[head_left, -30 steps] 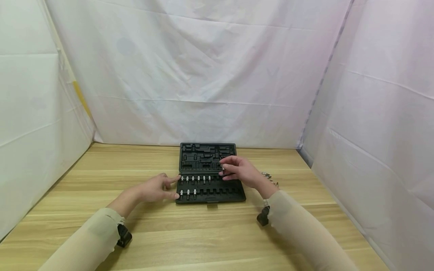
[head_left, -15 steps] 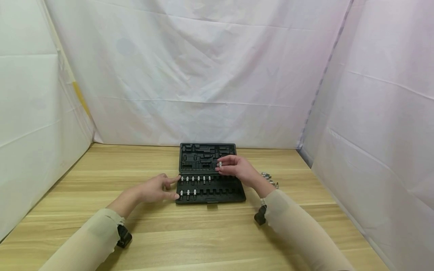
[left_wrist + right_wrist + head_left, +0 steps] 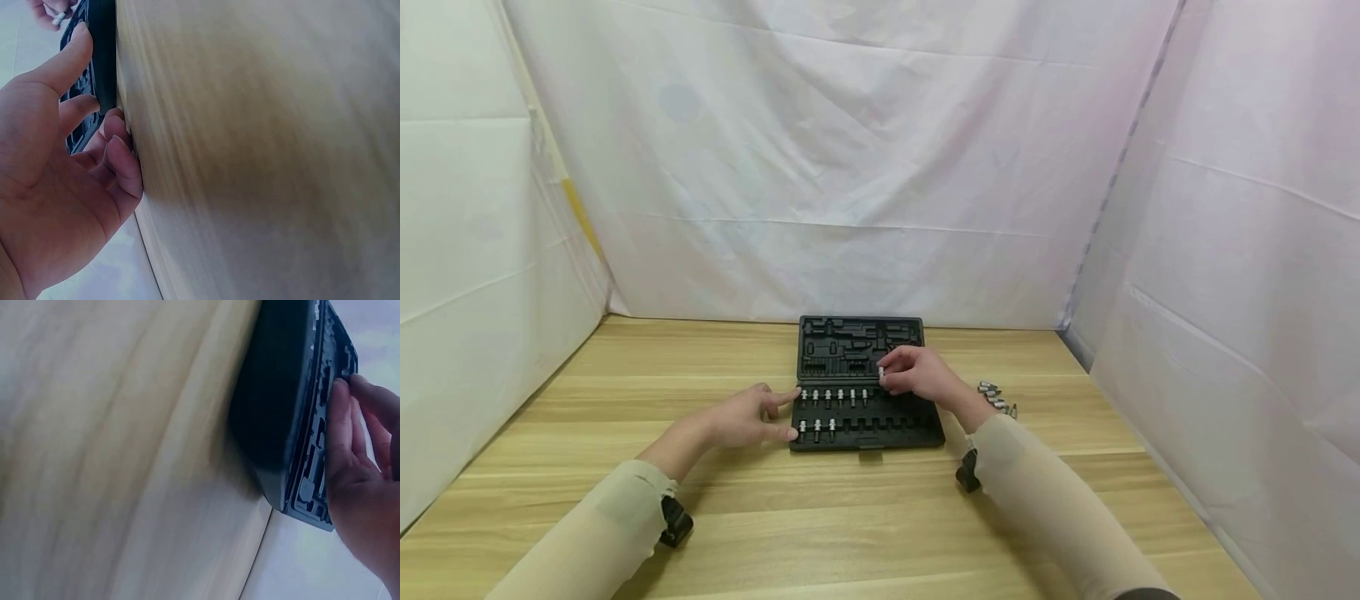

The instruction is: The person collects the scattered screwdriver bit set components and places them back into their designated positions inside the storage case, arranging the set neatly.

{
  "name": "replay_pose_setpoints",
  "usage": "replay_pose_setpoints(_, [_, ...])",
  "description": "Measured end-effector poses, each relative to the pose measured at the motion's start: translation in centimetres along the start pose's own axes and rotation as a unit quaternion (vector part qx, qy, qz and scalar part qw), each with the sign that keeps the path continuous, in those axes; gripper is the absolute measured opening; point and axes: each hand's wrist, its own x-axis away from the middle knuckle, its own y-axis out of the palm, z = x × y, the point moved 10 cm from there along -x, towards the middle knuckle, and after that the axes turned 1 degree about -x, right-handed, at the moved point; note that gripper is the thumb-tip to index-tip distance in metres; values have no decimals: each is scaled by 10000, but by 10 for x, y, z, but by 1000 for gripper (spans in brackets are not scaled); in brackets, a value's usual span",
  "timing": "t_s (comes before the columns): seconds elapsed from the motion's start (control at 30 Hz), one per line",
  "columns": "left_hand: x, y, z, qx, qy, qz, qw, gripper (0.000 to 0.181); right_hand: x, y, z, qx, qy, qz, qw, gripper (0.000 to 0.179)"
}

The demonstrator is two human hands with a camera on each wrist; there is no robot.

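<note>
A black socket case (image 3: pixel 901 440) lies open on the wooden table, its moulded lid at the back. Several silver bit sockets (image 3: pixel 828 396) stand in the left part of its two rows. My left hand (image 3: pixel 747 417) touches the case's left edge with thumb and index finger spread apart; the left wrist view shows the other fingers bent beside it. Over the right side of the case, near the hinge, my right hand (image 3: pixel 919 375) pinches a small silver bit socket (image 3: pixel 881 372) between thumb and fingers. In the right wrist view, fingers (image 3: pixel 340 412) largely hide that piece.
Several loose bit sockets (image 3: pixel 989 388) lie on the table (image 3: pixel 820 533) to the right of the case, close to my right forearm. White cloth walls (image 3: pixel 850 167) enclose the table at the back and both sides.
My right hand has moved slightly left with the bit socket, which now stands more upright near the case's hinge. The left hand has stayed at the case's edge.
</note>
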Motion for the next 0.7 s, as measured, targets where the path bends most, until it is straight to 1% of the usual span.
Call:
replay_pose_setpoints(0.13, [-1, 1, -1, -1, -30, 5, 10000, 86, -3, 7, 4, 694, 126, -129, 9974, 22])
replay_pose_setpoints(0.27, [-2, 1, -2, -26, -30, 14, 10000, 87, -4, 10, 4, 1382, 127, -139, 9902, 15])
replay_pose_setpoints(0.33, [-1, 0, 0, -26, -1, 11, 10000, 87, -4, 11, 4, 1587, 120, -145, 9871, 14])
replay_pose_setpoints(0.47, [0, 0, 1, -23, 4, 6, 10000, 87, -4, 11, 4, 1766, 69, -175, 9841, 16])
replay_pose_setpoints(0.6, [0, -1, 1, -54, -9, 33, 10000, 87, -4, 12, 4, 1676, 3, -201, 9856, 17])
replay_pose_setpoints(0.7, [0, -1, 1, -72, 2, 37, 10000, 87, -4, 13, 4, 1665, 0, -211, 9858, 14])
